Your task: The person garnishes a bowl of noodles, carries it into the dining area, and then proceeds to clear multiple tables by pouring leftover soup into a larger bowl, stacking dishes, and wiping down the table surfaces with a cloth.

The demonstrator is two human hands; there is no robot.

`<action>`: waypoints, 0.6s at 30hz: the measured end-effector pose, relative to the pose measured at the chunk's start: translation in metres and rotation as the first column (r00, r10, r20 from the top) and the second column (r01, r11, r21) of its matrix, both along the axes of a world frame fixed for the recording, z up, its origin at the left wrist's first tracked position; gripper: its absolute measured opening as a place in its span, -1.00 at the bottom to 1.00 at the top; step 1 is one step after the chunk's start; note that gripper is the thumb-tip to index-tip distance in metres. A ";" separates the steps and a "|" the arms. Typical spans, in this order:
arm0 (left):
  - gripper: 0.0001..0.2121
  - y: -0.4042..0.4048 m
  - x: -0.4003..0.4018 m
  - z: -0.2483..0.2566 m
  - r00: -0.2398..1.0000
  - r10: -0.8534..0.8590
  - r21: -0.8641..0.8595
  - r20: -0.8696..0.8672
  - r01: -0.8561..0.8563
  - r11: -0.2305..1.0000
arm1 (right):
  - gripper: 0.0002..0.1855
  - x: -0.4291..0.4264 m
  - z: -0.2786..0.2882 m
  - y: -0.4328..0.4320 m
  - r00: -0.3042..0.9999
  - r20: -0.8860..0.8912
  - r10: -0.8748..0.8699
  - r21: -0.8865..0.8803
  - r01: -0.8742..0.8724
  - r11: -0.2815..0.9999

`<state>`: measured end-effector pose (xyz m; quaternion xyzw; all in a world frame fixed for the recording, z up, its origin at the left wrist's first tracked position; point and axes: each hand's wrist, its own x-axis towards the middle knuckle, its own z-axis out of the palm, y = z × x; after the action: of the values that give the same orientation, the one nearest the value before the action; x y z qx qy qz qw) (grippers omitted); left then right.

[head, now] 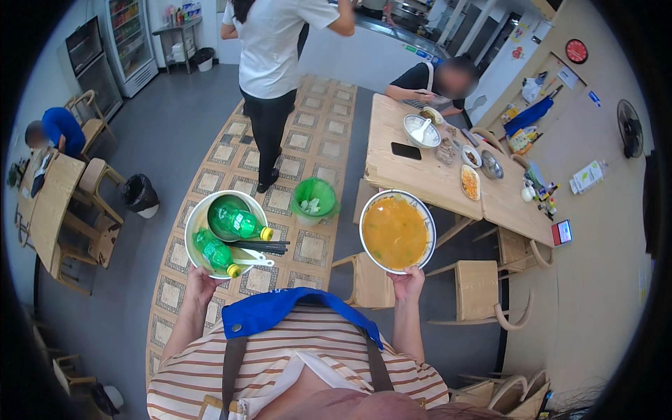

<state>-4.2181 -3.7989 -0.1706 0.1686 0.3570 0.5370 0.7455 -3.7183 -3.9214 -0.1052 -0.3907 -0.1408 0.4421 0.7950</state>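
My left hand (203,286) grips the near rim of a large white bowl (193,253). Inside it rests a metal bowl (214,210), with two green plastic bottles (212,253) with yellow caps lying across both. Black chopsticks (265,246) and white spoons (257,261) stick out over the bowl's right edge. On the other side, my right hand (408,283) holds a patterned bowl (431,231) by its near edge. Orange-yellow soup (395,233) with green bits fills that bowl nearly to the rim. Both bowls are held apart, above the floor.
A green-lined bin (315,202) stands ahead between the bowls. Beyond it a person in a white shirt (270,52) stands on the tiled strip. At right, a seated person leans over a wooden table (388,123) with dishes; chairs (475,289) stand nearby. Another bin (140,193) is at left.
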 end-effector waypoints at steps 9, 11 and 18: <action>-0.33 -0.028 0.009 0.019 0.988 0.153 -0.030 -0.006 -0.153 0.988 | -0.42 0.024 -0.010 0.032 0.992 -0.036 0.123 -0.014 -0.124 0.992; -0.33 -0.033 0.003 0.014 0.985 0.173 -0.057 0.007 -0.172 0.983 | -0.42 0.023 -0.012 0.037 0.989 -0.070 0.133 -0.017 -0.135 0.991; -0.32 -0.036 0.001 0.035 0.972 0.228 -0.067 -0.052 -0.231 0.971 | -0.42 0.016 -0.022 0.053 0.984 -0.021 0.178 -0.055 -0.179 0.982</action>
<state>-4.2171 -3.8350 -0.1354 0.1110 0.4097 0.6023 0.6760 -3.7018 -3.8684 -0.1271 -0.3955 -0.1560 0.5185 0.7419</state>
